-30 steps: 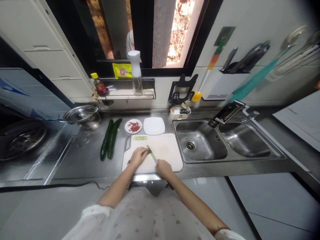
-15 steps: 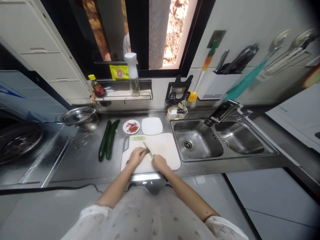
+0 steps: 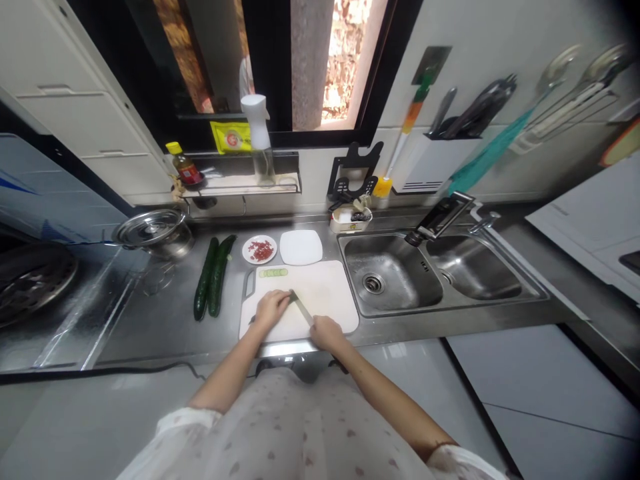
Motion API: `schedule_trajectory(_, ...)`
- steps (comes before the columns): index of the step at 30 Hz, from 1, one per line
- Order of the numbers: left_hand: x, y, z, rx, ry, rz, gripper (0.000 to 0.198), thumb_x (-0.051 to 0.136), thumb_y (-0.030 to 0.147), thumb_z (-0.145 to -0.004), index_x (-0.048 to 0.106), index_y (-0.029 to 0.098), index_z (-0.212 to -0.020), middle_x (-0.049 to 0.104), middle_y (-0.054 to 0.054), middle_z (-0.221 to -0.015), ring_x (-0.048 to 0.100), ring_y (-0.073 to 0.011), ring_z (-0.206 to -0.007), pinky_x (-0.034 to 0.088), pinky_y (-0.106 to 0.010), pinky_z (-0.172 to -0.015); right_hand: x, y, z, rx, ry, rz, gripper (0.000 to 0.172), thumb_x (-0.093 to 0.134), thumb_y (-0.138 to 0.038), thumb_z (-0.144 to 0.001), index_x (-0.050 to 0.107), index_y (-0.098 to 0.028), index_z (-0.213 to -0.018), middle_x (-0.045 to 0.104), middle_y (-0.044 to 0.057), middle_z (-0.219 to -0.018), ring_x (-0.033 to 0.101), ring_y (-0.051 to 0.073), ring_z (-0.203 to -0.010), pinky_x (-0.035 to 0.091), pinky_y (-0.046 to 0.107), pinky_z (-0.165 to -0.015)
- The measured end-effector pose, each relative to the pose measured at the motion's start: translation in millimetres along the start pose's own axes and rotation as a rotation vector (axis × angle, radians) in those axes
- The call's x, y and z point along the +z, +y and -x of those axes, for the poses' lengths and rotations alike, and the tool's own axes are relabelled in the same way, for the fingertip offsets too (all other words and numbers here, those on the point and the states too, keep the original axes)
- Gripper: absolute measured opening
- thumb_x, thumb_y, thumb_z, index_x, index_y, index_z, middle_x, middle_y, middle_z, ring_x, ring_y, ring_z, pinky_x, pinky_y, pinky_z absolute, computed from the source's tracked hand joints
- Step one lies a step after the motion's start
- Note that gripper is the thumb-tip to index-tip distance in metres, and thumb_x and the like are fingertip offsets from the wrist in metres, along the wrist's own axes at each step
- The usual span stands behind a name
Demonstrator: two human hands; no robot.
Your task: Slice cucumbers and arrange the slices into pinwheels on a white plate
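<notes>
Whole cucumbers [image 3: 212, 277]: two, left of the chopping board [image 3: 333, 290]. Left hand [image 3: 273, 309]: on the board, closed over a mostly hidden cucumber piece [image 3: 252, 321]. Knife [image 3: 303, 311]: over the board, gripped in the right hand [image 3: 327, 332]; were the piece to roll, the left hand could be nicked.

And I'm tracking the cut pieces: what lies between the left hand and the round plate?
A row of pale green slices on the cutting board lies between the left hand and the round plate, as the head view shows.
</notes>
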State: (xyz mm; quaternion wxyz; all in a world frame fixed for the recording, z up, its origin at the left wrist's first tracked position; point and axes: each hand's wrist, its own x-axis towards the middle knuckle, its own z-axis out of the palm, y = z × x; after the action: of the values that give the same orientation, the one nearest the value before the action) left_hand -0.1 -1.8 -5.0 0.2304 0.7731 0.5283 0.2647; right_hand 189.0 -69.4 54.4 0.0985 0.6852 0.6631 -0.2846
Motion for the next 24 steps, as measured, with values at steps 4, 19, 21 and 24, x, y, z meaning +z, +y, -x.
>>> schedule_trajectory(4,-0.7,2.0,-0.6,-0.053,-0.001,0.006,0.025,0.053,0.032,-0.090,0.071,0.025,-0.106,0.071,-0.004,-0.104,0.063,-0.0207,-0.099,0.048,-0.034,-0.088,-5.9,5.9,9.6,0.005,-0.031,0.043,0.029,0.042,-0.017,-0.088,0.065,-0.015,-0.105,0.069,0.014,-0.104,0.065,0.024,-0.098,0.045,0.030,-0.075)
schedule_trajectory(19,-12.2,-2.5,-25.9,-0.278,0.117,0.321,0.032,0.053,0.038,-0.088,0.070,0.019,-0.107,0.071,-0.007,-0.108,0.065,-0.0211,-0.099,0.050,-0.036,-0.092,-27.7,36.4,12.2,-0.010,0.264,0.249,0.033,0.039,-0.018,-0.094,0.059,-0.023,-0.119,0.065,0.013,-0.102,0.056,0.024,-0.100,0.032,0.033,-0.081)
schedule_trajectory(21,-15.3,3.1,-28.2,-0.263,0.075,0.343,0.032,0.055,0.039,-0.087,0.071,0.019,-0.105,0.071,-0.006,-0.108,0.065,-0.0210,-0.099,0.050,-0.035,-0.092,-27.5,38.4,11.5,-0.025,0.297,0.249,0.039,0.038,-0.018,-0.094,0.055,-0.024,-0.129,0.064,0.013,-0.104,0.053,0.024,-0.100,0.030,0.034,-0.083)
schedule_trajectory(24,-20.2,13.1,-29.4,-0.233,-0.010,0.379,0.031,0.059,0.040,-0.085,0.072,0.018,-0.103,0.072,-0.006,-0.107,0.066,-0.0205,-0.096,0.051,-0.033,-0.089,-27.7,39.6,11.3,-0.043,0.336,0.250,0.042,0.036,-0.021,-0.095,0.052,-0.024,-0.134,0.062,0.013,-0.105,0.050,0.025,-0.100,0.028,0.035,-0.084)
